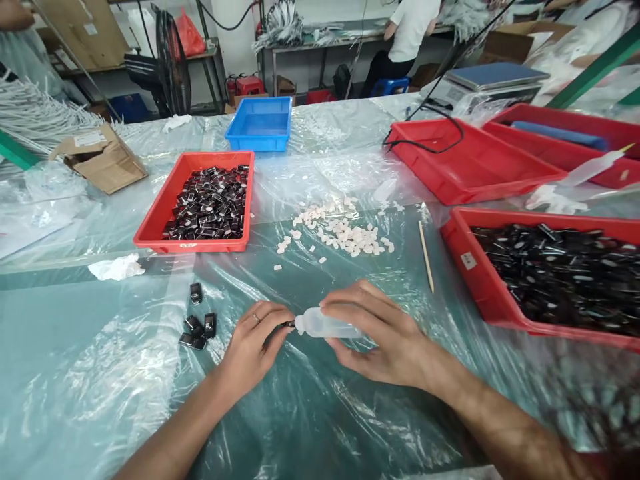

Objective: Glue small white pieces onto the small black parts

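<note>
Workshop bench covered in clear plastic sheet (pixel 125 373), seen from above the worker's own hands in the lower centre of the frame. Right hand (pixel 380 340) is closed around a small translucent squeeze bottle (pixel 325 325), which lies almost level, its long axis running left to right and its nozzle pointing toward the left of the frame. Left hand (pixel 255 343) is pinched on a small dark part (pixel 289 325), mostly hidden by the fingers, held just at the nozzle tip; bottle and part meet between the two hands, and the left hand is the nearer to the part.

Lower left of centre: a few loose black parts (pixel 197 325) on the sheet, just beside the left hand. Upper left of centre: a red tray (pixel 165 207) filled with similar black pieces. Centre: a scatter of small white pieces (pixel 340 233), with a thin wooden stick (pixel 426 257) to their right. Right edge: a second red tray (pixel 480 287) holding dark parts. Top centre: a blue tray (pixel 260 123). Top of frame: another person (pixel 407 33) stands at a far table, facing away.
</note>
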`<state>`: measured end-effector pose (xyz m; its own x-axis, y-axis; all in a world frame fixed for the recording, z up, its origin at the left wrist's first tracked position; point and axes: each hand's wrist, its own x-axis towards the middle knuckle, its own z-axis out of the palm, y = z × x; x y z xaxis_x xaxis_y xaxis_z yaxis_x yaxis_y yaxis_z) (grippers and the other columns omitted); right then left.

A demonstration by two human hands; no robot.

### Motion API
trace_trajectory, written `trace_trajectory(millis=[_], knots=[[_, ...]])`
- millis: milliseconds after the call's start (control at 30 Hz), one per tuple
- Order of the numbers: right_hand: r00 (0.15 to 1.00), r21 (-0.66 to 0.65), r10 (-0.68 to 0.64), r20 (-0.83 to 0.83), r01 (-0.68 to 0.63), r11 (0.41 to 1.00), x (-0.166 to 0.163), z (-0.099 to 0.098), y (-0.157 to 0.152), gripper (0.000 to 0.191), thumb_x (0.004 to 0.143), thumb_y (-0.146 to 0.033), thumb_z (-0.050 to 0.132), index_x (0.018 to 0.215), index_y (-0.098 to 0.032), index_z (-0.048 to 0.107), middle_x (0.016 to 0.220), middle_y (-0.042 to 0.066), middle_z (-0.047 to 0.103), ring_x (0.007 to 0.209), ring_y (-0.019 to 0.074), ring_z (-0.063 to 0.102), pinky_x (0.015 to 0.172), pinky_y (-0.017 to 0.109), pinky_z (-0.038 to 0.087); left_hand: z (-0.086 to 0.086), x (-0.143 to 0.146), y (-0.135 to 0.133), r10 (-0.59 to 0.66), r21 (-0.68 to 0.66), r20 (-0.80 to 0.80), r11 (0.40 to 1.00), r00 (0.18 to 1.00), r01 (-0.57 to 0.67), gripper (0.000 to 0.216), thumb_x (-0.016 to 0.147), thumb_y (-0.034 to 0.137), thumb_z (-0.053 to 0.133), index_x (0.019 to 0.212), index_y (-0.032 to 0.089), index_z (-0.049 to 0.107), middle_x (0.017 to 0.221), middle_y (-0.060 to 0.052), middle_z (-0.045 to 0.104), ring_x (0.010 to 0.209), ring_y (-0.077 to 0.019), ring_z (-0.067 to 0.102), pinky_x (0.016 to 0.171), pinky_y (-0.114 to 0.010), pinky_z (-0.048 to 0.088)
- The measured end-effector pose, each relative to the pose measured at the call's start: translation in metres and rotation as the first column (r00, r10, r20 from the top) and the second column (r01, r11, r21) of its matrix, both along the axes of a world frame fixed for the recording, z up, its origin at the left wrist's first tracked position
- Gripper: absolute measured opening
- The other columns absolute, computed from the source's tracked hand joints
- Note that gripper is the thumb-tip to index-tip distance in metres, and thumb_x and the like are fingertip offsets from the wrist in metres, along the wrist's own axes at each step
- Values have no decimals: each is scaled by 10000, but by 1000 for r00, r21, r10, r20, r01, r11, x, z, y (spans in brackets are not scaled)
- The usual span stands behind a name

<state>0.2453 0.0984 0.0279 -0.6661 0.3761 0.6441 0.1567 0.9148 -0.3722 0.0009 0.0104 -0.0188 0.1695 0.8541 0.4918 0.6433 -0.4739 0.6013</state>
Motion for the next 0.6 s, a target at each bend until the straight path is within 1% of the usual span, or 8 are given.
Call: trace_trajectory(millis=[67, 133, 167, 233, 300, 367, 467, 600], knots=[[999, -156, 14, -51, -21, 988, 1, -1, 8, 372, 929, -135, 700, 1266, -258, 602, 1123, 61, 772, 970, 224, 748, 855, 408, 617, 0, -1, 0, 17, -19, -3, 1000, 1000, -17, 163, 1061, 149, 617, 1170, 256, 673, 1036, -42, 768, 945, -206, 740, 843, -350, 628], [994, -385, 5, -114, -49, 922, 4, -5, 19, 339, 896, -166, 731, 1198, -268, 615, 1109, 38, 769, 975, 207, 750, 817, 350, 603, 1, -2, 0, 38, -39, -6, 999, 999, -38, 167, 1059, 166, 617, 1176, 271, 674, 1047, -45, 777, 955, -216, 758, 841, -361, 645], [988, -509, -10, -152, -70, 858, 5, -9, 25, 313, 882, -193, 749, 1155, -262, 613, 1108, 36, 762, 971, 198, 748, 793, 321, 593, 1, -3, 0, 49, -52, -3, 997, 999, -49, 171, 1055, 173, 618, 1178, 279, 673, 1052, -45, 783, 960, -221, 768, 843, -368, 656], [967, -708, -69, -244, -130, 694, 5, -19, 37, 284, 870, -264, 772, 1066, -244, 567, 1117, 41, 743, 957, 180, 741, 758, 276, 573, 0, -3, 0, 71, -77, 15, 995, 997, -69, 170, 1042, 195, 624, 1169, 298, 670, 1050, -41, 794, 955, -233, 787, 849, -393, 680], [942, -795, -134, -309, -178, 580, 1, -33, 48, 321, 863, -318, 765, 1030, -242, 502, 1135, 52, 729, 948, 172, 737, 751, 259, 569, -2, -3, 0, 106, -89, 41, 991, 994, -102, 162, 1024, 232, 621, 1143, 329, 672, 1030, -35, 803, 941, -262, 806, 839, -438, 702], [932, -802, -166, -322, -175, 572, -6, -46, 57, 337, 841, -306, 735, 1072, -245, 496, 1126, 53, 725, 921, 174, 742, 718, 253, 570, -6, -3, 0, 149, -88, 58, 986, 987, -143, 157, 992, 288, 620, 1108, 378, 675, 1006, -25, 810, 928, -305, 822, 817, -497, 717], [942, -763, -161, -294, -130, 633, -14, -60, 67, 344, 823, -233, 682, 1148, -251, 569, 1079, 34, 735, 910, 192, 763, 711, 274, 595, -15, -4, 2, 220, -89, 44, 972, 974, -216, 201, 935, 386, 606, 1109, 468, 664, 997, -11, 819, 915, -365, 834, 784, -568, 730], [960, -701, -137, -245, -78, 709, -10, -63, 74, 360, 764, -139, 733, 1091, -270, 660, 1101, 23, 757, 1059, 240, 755, 831, 341, 618, -24, -4, 4, 260, -113, 34, 960, 965, -255, 295, 861, 499, 615, 1143, 573, 662, 991, -19, 819, 876, -426, 836, 723, -612, 730]])
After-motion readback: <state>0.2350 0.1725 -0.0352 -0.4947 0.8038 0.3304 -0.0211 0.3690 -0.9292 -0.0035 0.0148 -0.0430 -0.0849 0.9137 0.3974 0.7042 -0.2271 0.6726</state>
